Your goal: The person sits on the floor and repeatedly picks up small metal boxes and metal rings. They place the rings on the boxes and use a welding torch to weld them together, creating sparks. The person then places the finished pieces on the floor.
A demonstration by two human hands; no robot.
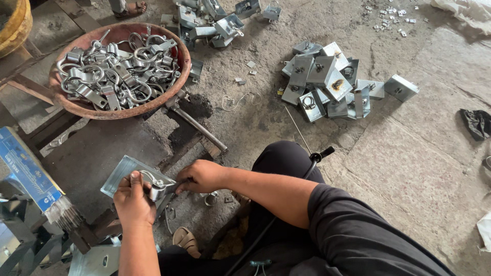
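Far left edge: yellow drum [13,23], partly cut off. Below it, near left: blue box [25,171] lying tilted, a bundle of thin rods [64,217] sticking out of its near end.

Far left-centre: rusty round pan [69,105], heaped with ring fittings [120,71] in bright metal. Just right of pan: steel bar [199,128] slanting toward near right, over dark debris.

Near left-centre: left hand [134,202] pressed on a flat metal plate [123,171], fingers clenched around a ring fitting seated on the plate; thumb up over the ring. Plate lying on a dark block, below the pan. Right hand [202,176] just right of the plate, touching its right edge, fingers closed on a small dark object; what it is, cannot tell. Forearm crossing over a black-clad knee. Sandal [185,240] at near centre, under the arms.

Far centre: scattered metal brackets [215,23], another person's sandalled foot [130,7] at top edge. Bent wire [238,99] loose on the floor between pan and the right pile.

Centre: black cable [286,204] running up along the leg, ending at a black knob [322,153].

Far right-centre: pile of plates [335,82] with rings fitted, well apart from the hands. Small loose bits [391,15] at far right top. Right edge: black rag [476,122]; pale cloth [468,10] in far right corner. Concrete floor [409,168], cracked and stained.
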